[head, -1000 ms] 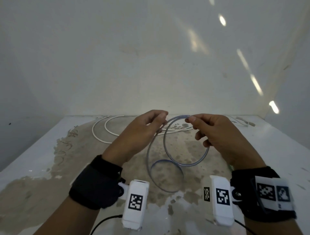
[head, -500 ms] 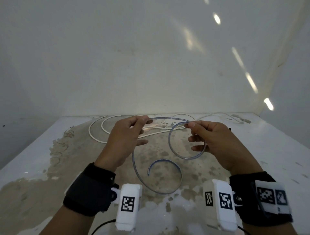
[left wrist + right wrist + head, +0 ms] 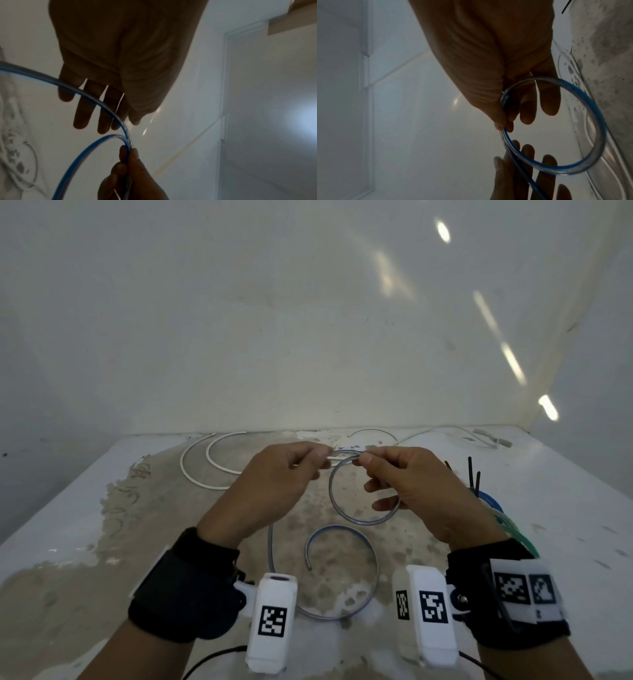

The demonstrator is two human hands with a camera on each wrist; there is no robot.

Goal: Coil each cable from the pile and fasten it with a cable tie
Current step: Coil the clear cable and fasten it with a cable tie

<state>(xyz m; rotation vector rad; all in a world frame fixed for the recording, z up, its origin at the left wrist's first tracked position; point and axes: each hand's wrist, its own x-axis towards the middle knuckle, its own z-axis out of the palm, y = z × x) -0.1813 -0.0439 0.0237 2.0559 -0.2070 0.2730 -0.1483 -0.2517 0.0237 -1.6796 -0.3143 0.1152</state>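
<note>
A clear cable with a blue stripe (image 3: 346, 513) hangs between both hands above the stained white table (image 3: 565, 546). My right hand (image 3: 359, 462) pinches the top of one small loop of it, and the right wrist view shows this loop (image 3: 594, 112) under my thumb. Close on the left, my left hand (image 3: 323, 457) pinches the same cable between thumb and forefinger. From there the cable runs down behind the left hand and curls on the table, with its free end (image 3: 310, 568) near my wrists. In the left wrist view the cable (image 3: 96, 100) crosses my left fingers.
White cables (image 3: 197, 477) lie in arcs at the back left, and another white cable (image 3: 445, 434) runs along the back right. Black cable ties (image 3: 474, 477) and coiled blue and green cables (image 3: 493, 503) lie beside my right wrist. A white wall closes the far edge.
My left hand moved out to the left along the cable, then came back in beside my right hand. The right hand kept its hold on the small loop.
</note>
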